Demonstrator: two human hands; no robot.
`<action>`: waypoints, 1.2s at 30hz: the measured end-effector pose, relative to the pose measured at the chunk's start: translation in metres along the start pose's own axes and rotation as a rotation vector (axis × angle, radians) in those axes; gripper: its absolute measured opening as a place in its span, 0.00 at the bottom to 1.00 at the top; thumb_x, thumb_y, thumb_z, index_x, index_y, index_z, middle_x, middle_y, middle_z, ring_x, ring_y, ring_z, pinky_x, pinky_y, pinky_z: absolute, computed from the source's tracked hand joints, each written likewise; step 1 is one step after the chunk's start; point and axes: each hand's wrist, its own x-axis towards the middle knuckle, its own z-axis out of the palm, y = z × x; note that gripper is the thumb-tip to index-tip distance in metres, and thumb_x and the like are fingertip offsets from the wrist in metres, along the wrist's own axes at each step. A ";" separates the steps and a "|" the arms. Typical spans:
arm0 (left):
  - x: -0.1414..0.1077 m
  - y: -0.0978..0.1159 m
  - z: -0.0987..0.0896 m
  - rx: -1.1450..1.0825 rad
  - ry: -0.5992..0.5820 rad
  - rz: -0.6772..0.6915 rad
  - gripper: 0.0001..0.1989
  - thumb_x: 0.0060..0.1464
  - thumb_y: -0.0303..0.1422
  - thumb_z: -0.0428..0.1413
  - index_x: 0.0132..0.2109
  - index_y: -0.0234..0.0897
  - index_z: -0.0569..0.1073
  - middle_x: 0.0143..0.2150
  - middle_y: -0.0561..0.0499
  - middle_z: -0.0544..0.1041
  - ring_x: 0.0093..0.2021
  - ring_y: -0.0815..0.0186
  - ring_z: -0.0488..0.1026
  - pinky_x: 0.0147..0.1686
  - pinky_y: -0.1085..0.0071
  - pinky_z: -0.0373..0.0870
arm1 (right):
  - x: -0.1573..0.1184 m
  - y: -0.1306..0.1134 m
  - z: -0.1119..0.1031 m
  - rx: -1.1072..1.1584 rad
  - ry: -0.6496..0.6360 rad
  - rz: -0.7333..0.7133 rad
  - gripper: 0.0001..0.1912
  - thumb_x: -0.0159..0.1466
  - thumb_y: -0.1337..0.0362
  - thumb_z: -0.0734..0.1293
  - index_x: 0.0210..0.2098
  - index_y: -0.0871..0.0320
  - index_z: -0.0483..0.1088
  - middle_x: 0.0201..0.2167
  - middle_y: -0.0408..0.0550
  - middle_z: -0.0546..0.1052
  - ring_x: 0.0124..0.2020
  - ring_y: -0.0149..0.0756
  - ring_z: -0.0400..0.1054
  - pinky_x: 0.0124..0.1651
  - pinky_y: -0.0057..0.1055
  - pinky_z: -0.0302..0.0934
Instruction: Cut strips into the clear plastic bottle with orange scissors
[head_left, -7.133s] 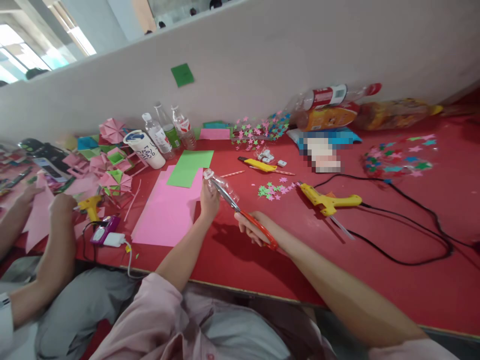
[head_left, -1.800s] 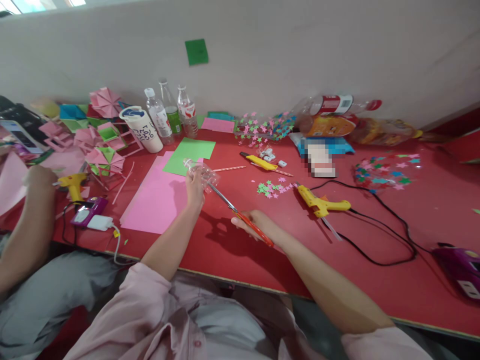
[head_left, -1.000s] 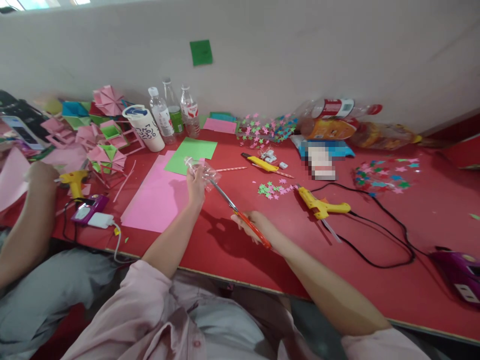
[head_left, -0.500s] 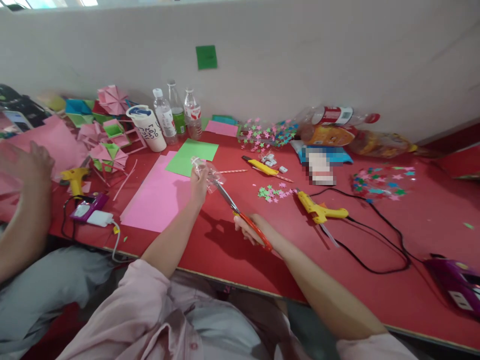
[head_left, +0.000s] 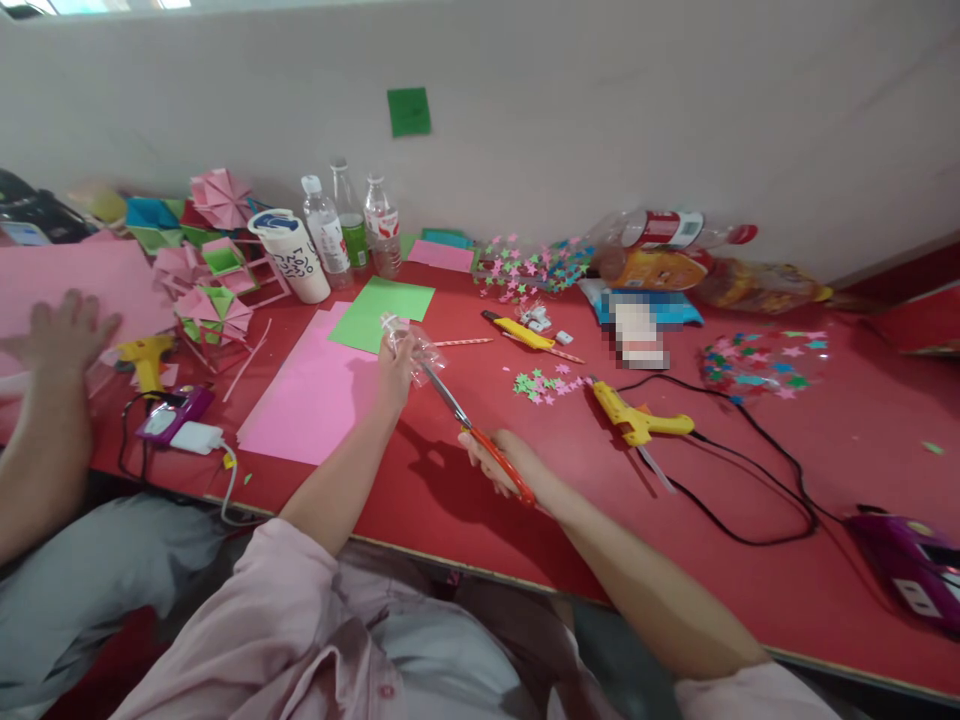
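My left hand [head_left: 394, 368] is closed on a clear plastic bottle piece [head_left: 424, 357], its neck pointing up and left. Orange-handled scissors [head_left: 498, 462] are gripped in my right hand [head_left: 511, 468], and their metal blades reach up and left to the plastic. How far the blades are apart is too small to tell. Left of my left hand lie a pink sheet [head_left: 307, 400] and a green sheet [head_left: 379, 312]. Small green and pink paper stars [head_left: 541, 385] are scattered right of the scissors, near a yellow cutter [head_left: 527, 334].
A yellow glue gun [head_left: 637, 420] with a black cord lies to the right on the red table [head_left: 720, 610]. Bottles [head_left: 384, 230] and a white cup [head_left: 291, 258] stand at the back. At the left, another person's hand [head_left: 67, 335] rests on pink paper.
The other person's hand has spread flat on the pink paper, which lies lower now. My hands and the scissors have barely moved; the whole view has shifted slightly.
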 end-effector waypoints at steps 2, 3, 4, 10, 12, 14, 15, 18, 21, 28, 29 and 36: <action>0.000 -0.001 -0.001 0.008 0.010 0.004 0.14 0.54 0.43 0.63 0.38 0.42 0.68 0.30 0.56 0.71 0.26 0.68 0.71 0.34 0.66 0.72 | 0.001 0.000 0.001 0.001 0.000 0.023 0.24 0.65 0.45 0.67 0.22 0.54 0.60 0.07 0.33 0.57 0.08 0.26 0.54 0.13 0.23 0.50; 0.001 -0.001 -0.002 0.011 0.014 0.004 0.14 0.54 0.43 0.63 0.38 0.41 0.68 0.30 0.55 0.71 0.27 0.68 0.71 0.34 0.66 0.72 | 0.002 0.000 0.001 0.002 -0.003 0.031 0.24 0.65 0.45 0.67 0.21 0.54 0.60 0.07 0.33 0.57 0.08 0.26 0.54 0.13 0.24 0.50; 0.001 -0.001 -0.002 0.015 0.014 0.003 0.15 0.53 0.43 0.63 0.38 0.41 0.67 0.30 0.55 0.72 0.27 0.68 0.71 0.35 0.66 0.72 | 0.002 0.000 0.001 0.004 -0.006 0.036 0.24 0.65 0.46 0.67 0.21 0.54 0.60 0.07 0.33 0.56 0.08 0.26 0.54 0.13 0.24 0.49; -0.002 0.005 0.001 0.028 0.018 0.020 0.14 0.54 0.41 0.62 0.37 0.40 0.66 0.30 0.57 0.69 0.27 0.70 0.72 0.31 0.70 0.69 | 0.000 -0.001 -0.004 0.039 -0.034 -0.021 0.23 0.66 0.47 0.66 0.23 0.55 0.62 0.08 0.32 0.56 0.09 0.25 0.53 0.19 0.24 0.56; -0.003 0.007 0.002 0.029 0.008 -0.013 0.14 0.54 0.41 0.62 0.37 0.41 0.65 0.29 0.56 0.70 0.27 0.69 0.73 0.28 0.71 0.69 | 0.000 0.000 -0.005 0.047 -0.057 -0.060 0.23 0.66 0.47 0.65 0.23 0.55 0.63 0.07 0.31 0.56 0.09 0.24 0.54 0.26 0.26 0.64; -0.003 0.008 0.003 0.024 0.001 -0.029 0.15 0.54 0.41 0.63 0.37 0.41 0.66 0.29 0.56 0.71 0.26 0.69 0.73 0.26 0.72 0.69 | 0.000 0.001 -0.006 0.049 -0.083 -0.071 0.22 0.67 0.47 0.65 0.24 0.55 0.63 0.07 0.31 0.56 0.09 0.24 0.54 0.32 0.29 0.68; -0.002 0.008 0.003 0.018 -0.003 -0.025 0.15 0.54 0.41 0.64 0.37 0.40 0.66 0.29 0.56 0.71 0.26 0.69 0.72 0.25 0.72 0.69 | 0.001 0.002 -0.006 0.046 -0.090 -0.067 0.23 0.67 0.46 0.65 0.24 0.55 0.64 0.07 0.31 0.57 0.10 0.24 0.54 0.34 0.29 0.69; 0.000 0.007 0.001 -0.002 -0.016 0.015 0.14 0.53 0.39 0.64 0.36 0.40 0.66 0.27 0.57 0.71 0.25 0.71 0.71 0.24 0.73 0.69 | 0.001 0.004 -0.007 0.031 -0.093 -0.046 0.23 0.66 0.45 0.65 0.24 0.55 0.64 0.07 0.31 0.57 0.09 0.25 0.54 0.34 0.30 0.69; 0.004 0.006 -0.002 0.013 -0.008 0.047 0.13 0.53 0.38 0.64 0.37 0.40 0.66 0.27 0.58 0.70 0.24 0.74 0.70 0.24 0.75 0.69 | 0.001 0.004 -0.008 0.031 -0.101 -0.048 0.24 0.66 0.44 0.65 0.24 0.55 0.64 0.07 0.31 0.56 0.10 0.25 0.55 0.34 0.30 0.69; 0.012 0.005 -0.009 0.052 -0.067 0.153 0.16 0.52 0.41 0.65 0.39 0.40 0.68 0.29 0.55 0.75 0.23 0.73 0.71 0.22 0.75 0.70 | 0.000 0.007 -0.011 0.056 -0.159 -0.050 0.26 0.64 0.40 0.66 0.24 0.55 0.65 0.07 0.31 0.57 0.10 0.25 0.55 0.34 0.31 0.69; 0.012 0.004 -0.010 0.054 -0.076 0.168 0.16 0.52 0.42 0.65 0.39 0.40 0.68 0.29 0.55 0.75 0.24 0.72 0.72 0.22 0.74 0.70 | 0.000 0.007 -0.012 0.064 -0.171 -0.051 0.27 0.64 0.39 0.65 0.24 0.55 0.65 0.07 0.31 0.57 0.10 0.25 0.55 0.33 0.31 0.69; 0.013 -0.002 -0.012 0.125 -0.109 0.231 0.16 0.53 0.41 0.65 0.41 0.40 0.69 0.32 0.53 0.76 0.26 0.70 0.74 0.25 0.72 0.73 | -0.002 0.005 -0.016 0.092 -0.187 -0.054 0.27 0.63 0.38 0.65 0.24 0.55 0.66 0.08 0.31 0.58 0.10 0.24 0.54 0.32 0.30 0.69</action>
